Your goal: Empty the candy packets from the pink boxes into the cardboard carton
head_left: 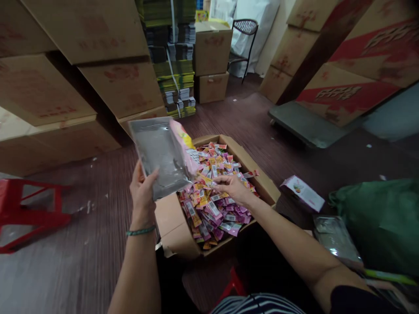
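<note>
My left hand (143,192) grips the near left edge of a flat, see-through grey plastic bag (159,150), its thumb lying across the front. Against that bag's right side is a pink and yellow printed wrapper (185,139); whether it is part of the same package I cannot tell. My right hand (234,189) is over an open cardboard box (176,229), fingertips pinched on a small yellow packet (204,179) close to the bag's lower right corner. Many small pink, orange and purple packets (212,213) fill the box below both hands.
Cardboard cartons (114,87) are stacked at the left. Strapped yellow bundles (176,83) and a chair (244,39) stand farther back. On the right are a loaded platform cart (301,124), a white carton (304,192) and a green sack (379,222). A red stool (29,205) is at the left.
</note>
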Motion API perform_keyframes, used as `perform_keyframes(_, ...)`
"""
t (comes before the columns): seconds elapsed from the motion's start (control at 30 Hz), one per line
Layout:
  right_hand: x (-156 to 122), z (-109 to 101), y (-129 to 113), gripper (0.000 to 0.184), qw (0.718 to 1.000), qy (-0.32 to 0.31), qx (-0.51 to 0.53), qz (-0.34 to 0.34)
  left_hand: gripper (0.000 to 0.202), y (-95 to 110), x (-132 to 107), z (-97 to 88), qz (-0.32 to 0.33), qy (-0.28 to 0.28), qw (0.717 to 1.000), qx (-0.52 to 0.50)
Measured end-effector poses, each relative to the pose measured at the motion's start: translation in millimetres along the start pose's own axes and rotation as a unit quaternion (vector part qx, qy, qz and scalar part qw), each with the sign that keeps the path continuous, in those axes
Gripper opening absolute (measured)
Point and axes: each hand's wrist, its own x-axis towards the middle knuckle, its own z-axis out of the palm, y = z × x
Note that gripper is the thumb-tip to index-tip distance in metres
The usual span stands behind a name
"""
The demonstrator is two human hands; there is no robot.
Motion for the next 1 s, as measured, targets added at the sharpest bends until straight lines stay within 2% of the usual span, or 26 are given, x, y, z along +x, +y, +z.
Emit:
perform_keyframes(0.03, 0, -11, 3, 0.033, 0.996, -0.014, -0.083, -0.011, 0.046, 3, 3, -4.5, 0.021, 0.041, 0.999, -0.014)
perform_keyframes(0.1, 9, -31, 5, 0.030, 0.963, -0.032, -0.261, -0.051, 0.040, 8, 9, -11.5, 0.058, 0.127, 0.989, -0.050)
perform_keyframes(0.13, 18, -38, 4, 0.034, 0.938, -0.029, -0.335, -0.083, 0.039, 9, 11, -13.4, 0.066, 0.156, 0.983, -0.064)
perform_keyframes(0.2, 45, -41, 3, 0.052, 0.893, 0.001, -0.431, -0.130, 0.042, 11, 11, -13.5, 0.055, 0.175, 0.980, -0.079)
perform_keyframes(0.27, 76, -28, 7, 0.066, 0.871, 0.018, -0.481, -0.102, 0.043, 12, 9, -10.3, 0.029, 0.161, 0.984, -0.075)
perform_keyframes(0.37, 100, 8, 32, 0.073, 0.829, -0.049, -0.557, -0.002, 0.046, 11, 7, -5.2, 0.014, 0.160, 0.983, -0.085)
perform_keyframes(0.43, 89, 28, 57, 0.079, 0.776, -0.103, -0.622, -0.022, 0.047, 10, 9, -4.0, 0.019, 0.169, 0.981, -0.094)
perform_keyframes(0.5, 61, 35, 81, 0.074, 0.713, -0.133, -0.682, -0.097, 0.045, 8, 10, -4.6, 0.023, 0.177, 0.979, -0.099)
perform_keyframes(0.6, 16, 27, 105, 0.059, 0.641, -0.186, -0.724, -0.174, 0.038, 4, 12, -7.4, 0.012, 0.190, 0.977, -0.098)
perform_keyframes(0.7, -1, 25, 122, 0.051, 0.601, -0.253, -0.730, -0.207, 0.033, 3, 10, -10.4, -0.004, 0.189, 0.978, -0.086)
perform_keyframes(0.8, 15, 52, 143, 0.049, 0.565, -0.295, -0.741, -0.214, 0.041, 3, 11, -10.4, 0.017, 0.198, 0.976, -0.088)
perform_keyframes(0.9, 38, 89, 155, 0.076, 0.534, -0.322, -0.759, -0.189, 0.048, 1, 14, -6.1, 0.040, 0.207, 0.972, -0.101)
perform_keyframes(0.93, 43, 97, 154, 0.084, 0.529, -0.335, -0.757, -0.186, 0.048, -1, 16, -4.1, 0.037, 0.208, 0.972, -0.100)
perform_keyframes(1.0, 45, 99, 142, 0.082, 0.539, -0.357, -0.739, -0.188, 0.047, -2, 18, -0.1, 0.023, 0.213, 0.972, -0.095)
